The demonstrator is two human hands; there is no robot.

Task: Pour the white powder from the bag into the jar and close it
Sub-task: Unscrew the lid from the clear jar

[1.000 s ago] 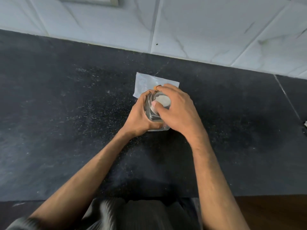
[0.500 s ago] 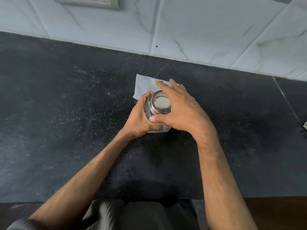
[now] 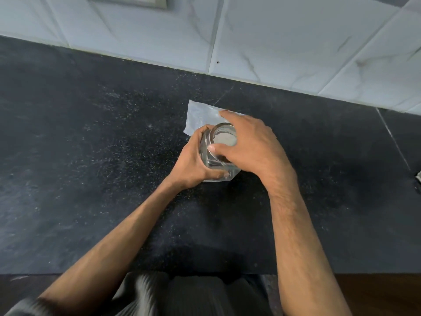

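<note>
Jar [image 3: 230,174] stands upright on the dark counter [image 3: 91,156], mid-frame, just in front of the bag [image 3: 200,115]. The bag lies flat and looks emptied. White powder shows in the jar through the top. A lid [image 3: 224,137] seems to sit on the mouth; how far it is seated, cannot tell.

Left hand [image 3: 193,163]: fingers and thumb wrapped round the jar body, holding it steady on the counter. Same grip as a second ago.

Right hand [image 3: 250,147]: over the lid from the right side. Change is here. A second ago its fingers were curled tight round the lid with the thumb across the top. Now the index finger [image 3: 230,115] is stretched out straight, past the far rim and above the bag. The thumb [image 3: 216,148] only touches the near rim. The other fingers are hidden behind the hand. No clear pinch on the lid at this moment, so the hand reads as spread and loosened.

Jar itself has not shifted on the counter. Bag unmoved.

Judgement: pouring is done, closing is under way. The loosened right hand looks like either a re-grip between twists or a release after the last turn. If the lid is not tight yet, one more turn is needed with the left hand bracing. Risk is low: the jar could slip or rotate if the left grip slackens.
</note>
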